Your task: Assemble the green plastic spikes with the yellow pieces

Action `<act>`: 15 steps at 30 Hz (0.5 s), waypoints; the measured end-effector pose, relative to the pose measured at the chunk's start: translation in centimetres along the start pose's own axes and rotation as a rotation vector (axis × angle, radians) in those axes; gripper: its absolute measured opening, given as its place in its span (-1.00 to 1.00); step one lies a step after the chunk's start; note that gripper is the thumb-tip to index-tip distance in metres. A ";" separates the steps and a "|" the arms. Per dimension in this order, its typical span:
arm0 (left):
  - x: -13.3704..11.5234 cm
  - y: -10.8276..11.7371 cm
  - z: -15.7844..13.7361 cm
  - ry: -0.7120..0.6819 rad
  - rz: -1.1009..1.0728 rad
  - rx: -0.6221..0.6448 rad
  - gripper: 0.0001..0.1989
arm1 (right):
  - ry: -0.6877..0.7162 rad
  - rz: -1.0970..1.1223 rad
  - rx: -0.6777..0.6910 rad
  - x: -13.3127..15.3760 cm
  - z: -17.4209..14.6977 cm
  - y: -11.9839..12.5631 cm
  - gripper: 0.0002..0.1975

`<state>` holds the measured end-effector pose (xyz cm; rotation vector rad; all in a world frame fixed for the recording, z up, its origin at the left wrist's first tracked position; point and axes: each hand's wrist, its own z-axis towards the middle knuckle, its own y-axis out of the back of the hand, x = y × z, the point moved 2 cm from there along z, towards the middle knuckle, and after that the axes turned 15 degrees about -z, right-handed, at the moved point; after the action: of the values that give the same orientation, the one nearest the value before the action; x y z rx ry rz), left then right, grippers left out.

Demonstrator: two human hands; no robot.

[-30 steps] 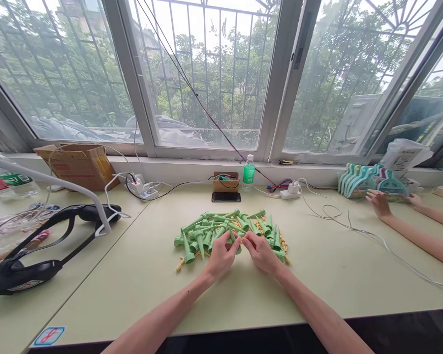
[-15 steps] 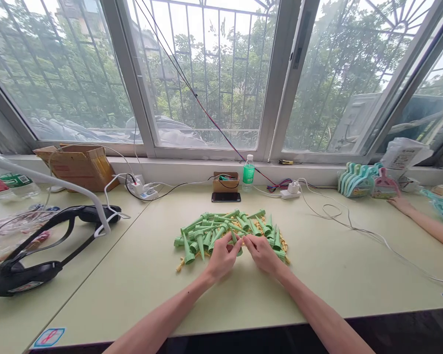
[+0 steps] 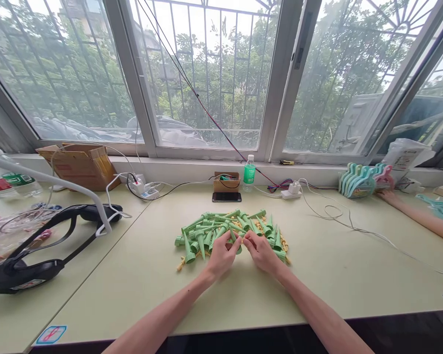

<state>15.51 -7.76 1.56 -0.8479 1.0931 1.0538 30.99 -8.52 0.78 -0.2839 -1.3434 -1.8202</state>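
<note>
Over the near side of a heap of green plastic watering spikes [image 3: 201, 236], my two hands meet almost fingertip to fingertip. My left hand [image 3: 221, 255] is closed around one green spike [image 3: 233, 236], whose tapered end points up and away from me; its lower part is mostly covered by the fingers. My right hand [image 3: 261, 253] is pinched just beside it. A speck of yellow shows at its fingertips, but the small thing there is mostly hidden. Small yellow pieces [image 3: 180, 266] lie under and around the heap, mainly along its right edge.
Behind the heap are a phone [image 3: 226, 197], a small cardboard box [image 3: 226, 183] and a green-labelled bottle [image 3: 249, 173]. Black headgear [image 3: 55, 246] lies left. Power strips [image 3: 291, 192] and cables run along the window. Another person's arm [image 3: 417, 211] reaches toward hangers [image 3: 358, 181] at right.
My hands keep nearly the same place and grip, with small finger movements. At the right, the other person's hand has moved left, and the pink hangers now sit closer to the green ones.
</note>
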 end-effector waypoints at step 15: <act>-0.1 -0.1 -0.2 0.021 -0.024 0.028 -0.73 | -0.008 -0.056 -0.001 -0.4 0.0 -0.2 -0.66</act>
<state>15.52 -7.95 1.59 -0.8490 1.1104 1.0098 31.05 -8.31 0.42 -0.2563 -1.3681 -1.8676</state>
